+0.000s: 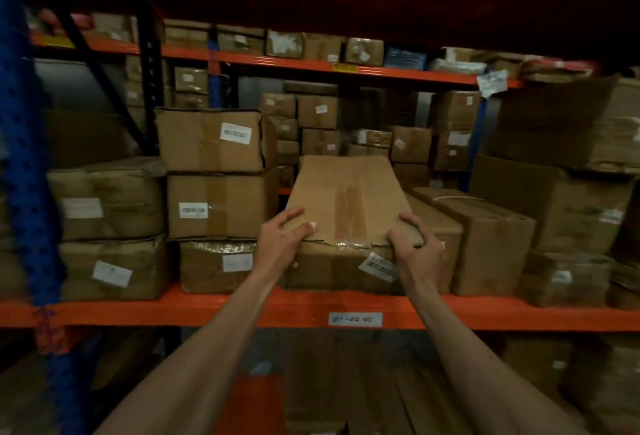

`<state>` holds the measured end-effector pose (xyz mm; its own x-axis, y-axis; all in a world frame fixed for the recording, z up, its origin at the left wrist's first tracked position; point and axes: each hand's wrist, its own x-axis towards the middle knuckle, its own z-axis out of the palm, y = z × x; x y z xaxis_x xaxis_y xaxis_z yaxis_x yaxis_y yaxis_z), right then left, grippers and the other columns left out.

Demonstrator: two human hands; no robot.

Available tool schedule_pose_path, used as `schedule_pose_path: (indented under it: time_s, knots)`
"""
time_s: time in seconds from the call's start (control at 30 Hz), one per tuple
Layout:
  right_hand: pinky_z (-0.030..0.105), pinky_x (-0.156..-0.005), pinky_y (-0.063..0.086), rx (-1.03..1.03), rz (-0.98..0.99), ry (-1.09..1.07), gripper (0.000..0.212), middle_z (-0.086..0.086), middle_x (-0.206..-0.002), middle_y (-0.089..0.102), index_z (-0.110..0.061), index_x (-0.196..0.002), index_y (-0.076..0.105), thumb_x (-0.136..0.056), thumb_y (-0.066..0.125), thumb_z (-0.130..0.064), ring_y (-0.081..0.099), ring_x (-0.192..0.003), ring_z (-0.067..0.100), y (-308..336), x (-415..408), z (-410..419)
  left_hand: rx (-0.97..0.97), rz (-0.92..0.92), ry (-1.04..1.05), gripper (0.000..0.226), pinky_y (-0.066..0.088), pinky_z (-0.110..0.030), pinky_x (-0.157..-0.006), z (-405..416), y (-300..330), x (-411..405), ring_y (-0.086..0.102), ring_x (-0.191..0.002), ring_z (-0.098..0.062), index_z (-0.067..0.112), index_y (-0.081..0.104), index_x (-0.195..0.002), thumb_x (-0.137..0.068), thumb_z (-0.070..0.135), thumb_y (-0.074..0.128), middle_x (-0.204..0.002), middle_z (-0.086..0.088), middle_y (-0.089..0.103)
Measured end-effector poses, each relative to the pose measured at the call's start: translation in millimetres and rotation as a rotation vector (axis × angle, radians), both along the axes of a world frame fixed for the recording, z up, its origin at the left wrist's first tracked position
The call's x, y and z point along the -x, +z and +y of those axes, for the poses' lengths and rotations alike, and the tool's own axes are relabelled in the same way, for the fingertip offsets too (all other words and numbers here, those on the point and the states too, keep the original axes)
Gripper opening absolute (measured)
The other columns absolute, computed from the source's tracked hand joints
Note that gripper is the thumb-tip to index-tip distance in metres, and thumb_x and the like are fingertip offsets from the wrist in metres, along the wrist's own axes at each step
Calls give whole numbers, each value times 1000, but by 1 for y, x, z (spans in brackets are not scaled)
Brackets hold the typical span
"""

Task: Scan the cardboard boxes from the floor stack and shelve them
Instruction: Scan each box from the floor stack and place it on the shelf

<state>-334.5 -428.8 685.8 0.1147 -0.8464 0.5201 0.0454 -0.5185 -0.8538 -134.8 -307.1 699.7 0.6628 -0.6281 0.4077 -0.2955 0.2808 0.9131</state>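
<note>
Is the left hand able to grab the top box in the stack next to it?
Probably yes. The left hand is beside that stack, and the top box has nothing in front, but the hand must first let go of the box it holds.

I'm seeing a brown box [346, 199] wearing a white barcode label [378, 266]. I'm noting an orange beam [207, 310] and a blue upright [24, 157].

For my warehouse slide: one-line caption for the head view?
Both hands, left hand and right hand, grip a cardboard box resting on the orange shelf beam.
</note>
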Motion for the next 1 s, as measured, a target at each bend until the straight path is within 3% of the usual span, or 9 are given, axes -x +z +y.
schedule_pose_path:
  time_s: [0.17, 0.33, 0.4, 0.5, 0.57, 0.7, 0.8, 0.9, 1.0]
  knots:
    - [48, -84, 57, -100, 74, 71, 41, -3, -118, 58, -49, -113, 66, -72, 69, -50, 57, -107, 26, -47, -62, -33, -63, 47, 35, 46, 42, -8, -66, -17, -45, -50, 55, -97, -5, 21, 65, -127, -82, 22, 77, -118, 5, 57]
    - [38, -74, 56, -186, 127, 86, 26, 3, -109, 66, -38, -103, 71, -77, 72, -43, 63, -92, 16, -84, -95, -57, -166, 149, 61, 41, 41, -4, -43, -44, -93, -81, 58, -70, 2, 18, 65, -125, -86, 19, 73, -95, 14, 60]
    - [33, -71, 52, -234, 167, 103, 34, 0, -110, 67, -37, -103, 73, -72, 65, -49, 62, -94, 13, -108, -104, -66, -210, 172, 55, 40, 47, -7, -48, -52, -111, -91, 63, -64, 4, 19, 64, -125, -85, 17, 73, -94, 12, 62]
    - [36, -79, 56, -264, 198, 143, 34, -7, -113, 69, -43, -100, 74, -69, 63, -52, 64, -99, 13, -144, -122, -77, -271, 137, 73, 46, 58, -21, -71, -64, -134, -112, 65, -82, -3, 26, 60, -129, -85, 24, 74, -120, 1, 62]
    - [42, -90, 57, -257, 204, 131, 33, -14, -112, 69, -47, -98, 74, -68, 63, -53, 65, -103, 15, -154, -136, -94, -332, 15, 112, 49, 57, -18, -69, -73, -146, -121, 62, -88, -3, 29, 56, -135, -88, 35, 70, -128, 4, 56]
    - [48, -99, 53, -255, 284, 146, 33, -2, -126, 65, -52, -104, 73, -72, 64, -58, 59, -115, 23, -161, -156, -140, -468, -612, 312, 55, 34, -41, -114, -101, -165, -139, 37, -139, -23, 22, 62, -131, -96, 59, 42, -157, -11, 32]
    - [45, -101, 52, -245, 341, 162, 35, 1, -132, 62, -56, -109, 70, -75, 65, -60, 57, -118, 23, -163, -163, -162, -394, -1172, 468, 57, 37, -53, -108, -127, -173, -163, 47, -133, -34, 9, 74, -109, -105, 43, 29, -138, -16, 57]
    - [43, -101, 52, -213, 407, 184, 41, 1, -130, 63, -55, -119, 66, -79, 63, -60, 59, -116, 22, -158, -174, -174, -434, -1221, 496, 49, 45, -45, -103, -143, -172, -176, 65, -114, -29, 5, 75, -103, -105, 31, 34, -113, -13, 72]
    - [42, -98, 52, -196, 409, 180, 43, 2, -127, 65, -52, -123, 65, -81, 60, -60, 60, -114, 23, -156, -185, -181, -460, -1176, 492, 38, 49, -43, -101, -156, -173, -187, 69, -104, -27, 3, 74, -104, -99, 25, 44, -111, -14, 72]
